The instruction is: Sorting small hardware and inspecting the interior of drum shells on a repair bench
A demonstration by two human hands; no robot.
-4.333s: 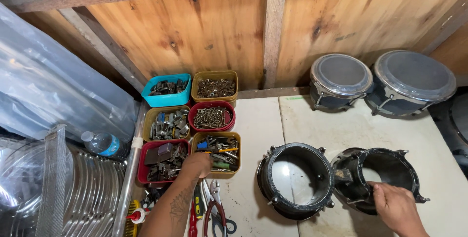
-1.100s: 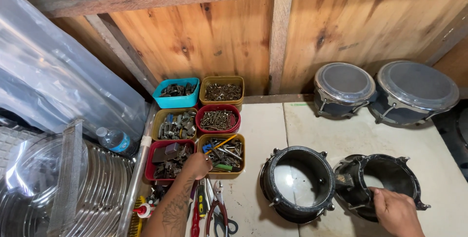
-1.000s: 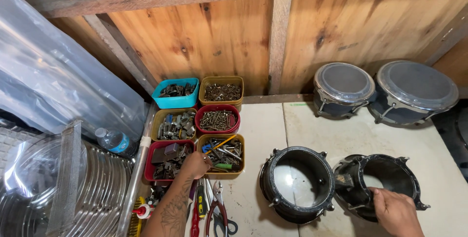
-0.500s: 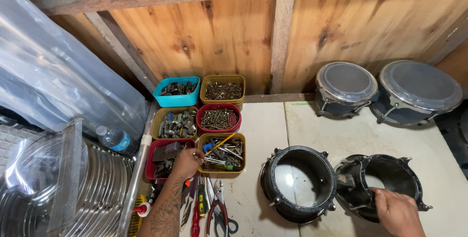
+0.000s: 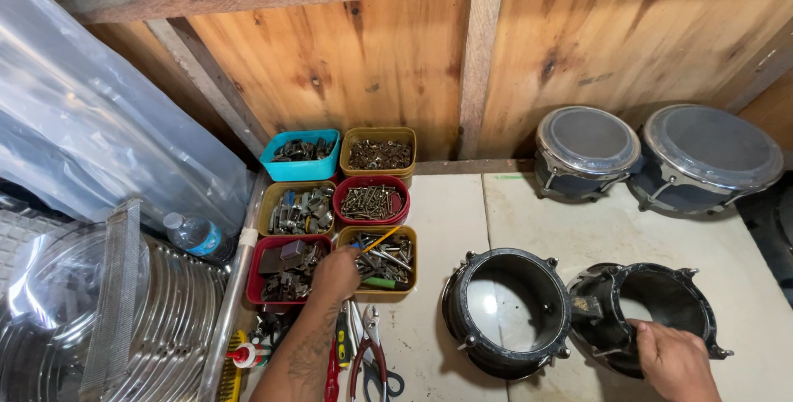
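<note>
My left hand (image 5: 334,274) reaches over the near edge between a dark red tray (image 5: 263,280) of dark metal parts and a mustard tray (image 5: 382,293) of mixed tools and bits; its fingertips are hidden among the parts. My right hand (image 5: 673,361) grips the near rim of a black ring-shaped lamp housing (image 5: 652,313) at the lower right. A second black round housing (image 5: 505,311) with a glass lens stands just left of it, touching it.
Several small trays of screws and fittings (image 5: 372,199) sit in two columns by the wooden wall (image 5: 388,63). Pliers (image 5: 370,352) and screwdrivers lie below them. Two lidded lamp units (image 5: 652,154) stand at the back right. A water bottle (image 5: 194,235), plastic sheeting and clear lenses fill the left.
My left hand has shifted left from the mustard tray towards the dark red tray. My right hand stays on the black housing.
</note>
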